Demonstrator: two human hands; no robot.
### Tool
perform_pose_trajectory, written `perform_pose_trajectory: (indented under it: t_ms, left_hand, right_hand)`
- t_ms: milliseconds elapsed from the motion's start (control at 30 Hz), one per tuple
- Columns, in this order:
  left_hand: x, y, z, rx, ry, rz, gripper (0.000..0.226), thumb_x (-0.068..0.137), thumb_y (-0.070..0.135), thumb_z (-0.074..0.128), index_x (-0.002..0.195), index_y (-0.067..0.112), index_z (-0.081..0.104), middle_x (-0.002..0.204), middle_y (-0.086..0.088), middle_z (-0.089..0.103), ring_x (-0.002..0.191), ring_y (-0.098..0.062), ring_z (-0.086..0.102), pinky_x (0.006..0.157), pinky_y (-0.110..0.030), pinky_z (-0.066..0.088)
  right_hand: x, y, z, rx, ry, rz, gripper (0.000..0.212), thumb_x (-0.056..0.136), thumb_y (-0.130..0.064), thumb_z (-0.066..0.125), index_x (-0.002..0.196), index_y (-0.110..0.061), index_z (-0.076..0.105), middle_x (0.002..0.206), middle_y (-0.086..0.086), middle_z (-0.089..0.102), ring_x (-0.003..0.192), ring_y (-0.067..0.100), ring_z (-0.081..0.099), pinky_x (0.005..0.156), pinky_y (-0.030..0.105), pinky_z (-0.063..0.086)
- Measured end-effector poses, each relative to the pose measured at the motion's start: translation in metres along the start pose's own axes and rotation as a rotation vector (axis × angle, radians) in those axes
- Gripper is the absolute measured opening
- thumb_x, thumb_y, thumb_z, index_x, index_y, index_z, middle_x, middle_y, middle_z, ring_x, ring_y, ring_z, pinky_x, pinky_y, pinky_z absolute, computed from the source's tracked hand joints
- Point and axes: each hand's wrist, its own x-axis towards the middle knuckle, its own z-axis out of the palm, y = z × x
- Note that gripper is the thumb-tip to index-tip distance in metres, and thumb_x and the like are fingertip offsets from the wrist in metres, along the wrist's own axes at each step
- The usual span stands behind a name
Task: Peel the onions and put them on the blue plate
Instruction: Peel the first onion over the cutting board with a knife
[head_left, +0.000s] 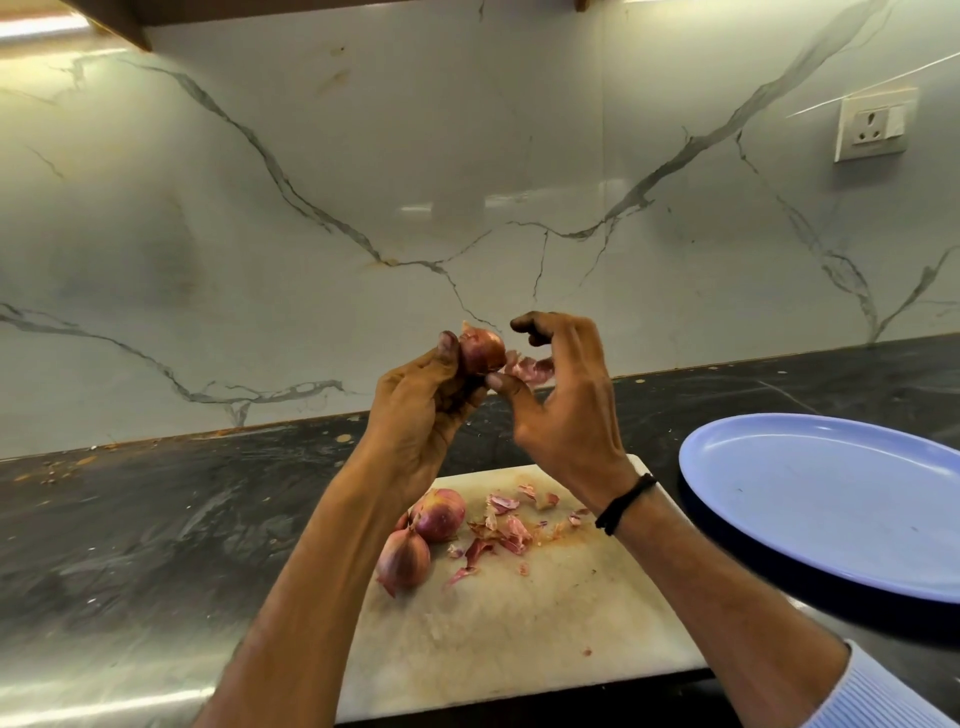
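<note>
My left hand (423, 410) holds a small red onion (482, 351) raised above the counter, fingers wrapped under it. My right hand (563, 400) pinches a strip of pink onion skin (530, 369) that hangs off the onion's right side. Two more unpeeled red onions (440, 514) (404, 560) lie side by side on the white cutting board (498, 639), below my left forearm. Loose peels (501, 535) are scattered on the board to their right. The blue plate (831, 499) sits at the right on the counter with nothing on it.
The dark stone counter (156, 519) runs left and right under the board. A marble backsplash (363, 182) rises behind it, with a wall socket (872, 127) at the upper right. The board's front edge lies close to the counter's edge.
</note>
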Motion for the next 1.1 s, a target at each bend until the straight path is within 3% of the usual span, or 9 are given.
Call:
perform_pose_trajectory:
  t_ms: [167, 367, 533, 733, 900, 1100]
  left_hand:
    - [-0.0003, -0.0010, 0.0003, 0.004, -0.050, 0.032, 0.022, 0.100, 0.014, 0.052, 0.107, 0.007, 0.071, 0.093, -0.011, 0.077, 0.080, -0.016, 0.068, 0.071, -0.020, 0.057]
    - [-0.0001, -0.0011, 0.0005, 0.011, -0.100, 0.066, 0.022, 0.099, 0.010, 0.051, 0.110, 0.008, 0.071, 0.093, -0.006, 0.077, 0.082, -0.014, 0.068, 0.077, -0.022, 0.058]
    - [0.0003, -0.0031, -0.0003, 0.046, -0.091, 0.107, 0.023, 0.098, 0.008, 0.052, 0.112, 0.008, 0.070, 0.097, -0.006, 0.077, 0.091, -0.016, 0.071, 0.080, -0.025, 0.061]
    - [0.0029, -0.0052, -0.0019, 0.098, -0.107, 0.152, 0.024, 0.099, 0.008, 0.050, 0.115, 0.007, 0.068, 0.099, -0.002, 0.078, 0.094, -0.014, 0.072, 0.082, -0.024, 0.059]
    - [0.0047, -0.0065, -0.0031, 0.107, -0.117, 0.181, 0.026, 0.092, 0.010, 0.055, 0.115, 0.008, 0.067, 0.097, 0.001, 0.078, 0.095, -0.013, 0.073, 0.082, -0.023, 0.059]
    - [0.0058, -0.0078, -0.0045, 0.179, -0.119, 0.236, 0.044, 0.079, 0.021, 0.060, 0.122, 0.012, 0.065, 0.098, 0.003, 0.078, 0.100, -0.015, 0.071, 0.084, -0.024, 0.058]
  right_hand:
    - [-0.0007, 0.0008, 0.0024, -0.001, -0.024, -0.064, 0.047, 0.080, -0.018, 0.083, 0.118, -0.004, 0.059, 0.112, 0.012, 0.056, 0.100, 0.016, 0.055, 0.083, 0.018, 0.049]
    - [-0.0010, 0.0013, 0.0007, -0.018, -0.027, -0.092, 0.040, 0.081, -0.007, 0.081, 0.115, -0.001, 0.060, 0.110, 0.014, 0.059, 0.094, 0.019, 0.059, 0.082, 0.013, 0.048]
    - [-0.0009, 0.0019, 0.0002, -0.049, -0.035, -0.097, 0.038, 0.084, -0.006, 0.078, 0.116, -0.002, 0.058, 0.109, 0.013, 0.058, 0.092, 0.010, 0.055, 0.086, 0.001, 0.040]
    - [-0.0023, 0.0042, 0.0012, -0.090, -0.029, -0.122, 0.019, 0.086, -0.004, 0.075, 0.100, 0.000, 0.062, 0.105, 0.012, 0.056, 0.095, 0.005, 0.046, 0.085, 0.003, 0.040]
    - [-0.0026, 0.0039, 0.0018, -0.018, -0.027, -0.085, 0.033, 0.086, -0.005, 0.075, 0.113, -0.002, 0.057, 0.109, 0.011, 0.058, 0.095, 0.009, 0.054, 0.086, 0.007, 0.046]
    - [-0.0022, 0.0038, -0.0001, -0.058, -0.038, -0.112, 0.035, 0.086, -0.003, 0.074, 0.118, -0.002, 0.059, 0.112, 0.012, 0.058, 0.099, 0.009, 0.052, 0.091, 0.002, 0.040]
